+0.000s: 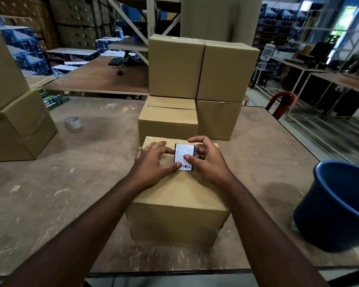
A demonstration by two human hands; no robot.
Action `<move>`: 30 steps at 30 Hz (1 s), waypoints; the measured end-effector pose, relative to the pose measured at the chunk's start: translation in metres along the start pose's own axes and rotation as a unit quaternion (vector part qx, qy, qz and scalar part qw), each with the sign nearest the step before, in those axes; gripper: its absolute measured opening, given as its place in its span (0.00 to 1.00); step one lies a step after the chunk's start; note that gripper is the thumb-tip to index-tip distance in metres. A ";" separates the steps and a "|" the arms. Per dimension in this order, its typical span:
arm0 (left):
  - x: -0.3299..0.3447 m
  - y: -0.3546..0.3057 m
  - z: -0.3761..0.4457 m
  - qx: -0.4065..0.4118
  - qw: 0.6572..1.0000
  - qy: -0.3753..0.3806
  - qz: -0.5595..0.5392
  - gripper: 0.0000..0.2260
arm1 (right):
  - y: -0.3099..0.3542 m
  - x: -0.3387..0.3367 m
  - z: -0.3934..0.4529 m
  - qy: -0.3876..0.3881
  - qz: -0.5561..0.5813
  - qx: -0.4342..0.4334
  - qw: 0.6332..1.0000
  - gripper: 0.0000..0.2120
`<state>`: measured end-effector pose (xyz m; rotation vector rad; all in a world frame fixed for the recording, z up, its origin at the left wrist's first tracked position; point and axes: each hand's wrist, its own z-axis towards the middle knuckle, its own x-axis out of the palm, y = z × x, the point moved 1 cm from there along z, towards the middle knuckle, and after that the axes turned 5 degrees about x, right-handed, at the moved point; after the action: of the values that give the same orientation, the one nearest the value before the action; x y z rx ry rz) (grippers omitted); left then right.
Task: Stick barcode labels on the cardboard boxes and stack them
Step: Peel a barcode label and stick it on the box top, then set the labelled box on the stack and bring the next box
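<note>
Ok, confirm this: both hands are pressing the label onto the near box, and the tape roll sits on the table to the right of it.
Wrong on one point: the tape roll sits to the left of the near box, not the right. The head view shows it. The rest holds: left hand and right hand are both at the label on the box top.

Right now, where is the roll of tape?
In the head view, the roll of tape lies on the table, left of the stacked boxes and beside the left-hand boxes.
</note>
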<state>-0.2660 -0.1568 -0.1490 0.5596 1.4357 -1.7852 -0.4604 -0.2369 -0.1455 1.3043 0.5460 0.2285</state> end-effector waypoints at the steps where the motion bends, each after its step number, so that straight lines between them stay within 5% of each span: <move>1: -0.001 -0.002 0.000 0.002 0.996 -0.012 -0.086 0.19 | 0.003 0.000 -0.003 0.001 0.013 -0.004 1.000 0.23; 3: 0.000 -0.011 -0.002 -0.020 0.964 -0.014 -0.266 0.09 | 0.004 -0.001 -0.009 -0.006 0.020 -0.002 1.000 0.21; 5: 0.002 -0.020 -0.003 -0.034 0.942 -0.010 -0.335 0.06 | 0.000 -0.007 -0.015 -0.016 0.036 -0.002 0.999 0.14; 11: 0.019 -0.051 -0.004 -0.010 0.939 0.036 -0.341 0.08 | -0.011 -0.039 -0.049 -0.041 0.168 0.034 0.984 0.10; 19: 0.063 -0.121 0.013 0.041 0.941 0.093 -0.322 0.06 | -0.024 -0.096 -0.100 -0.168 0.214 0.042 0.961 0.08; 23: 0.102 -0.161 0.030 0.039 0.927 0.125 -0.351 0.12 | -0.034 -0.140 -0.127 -0.249 0.194 0.064 0.947 0.04; 30: 0.190 -0.236 0.056 0.068 0.898 0.197 -0.388 0.01 | -0.046 -0.236 -0.184 -0.353 0.121 0.055 0.926 0.07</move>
<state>-0.5599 -0.2476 -0.1276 0.4650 2.0105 -2.5114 -0.7606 -0.2010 -0.1587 1.4522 -0.2225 -0.0797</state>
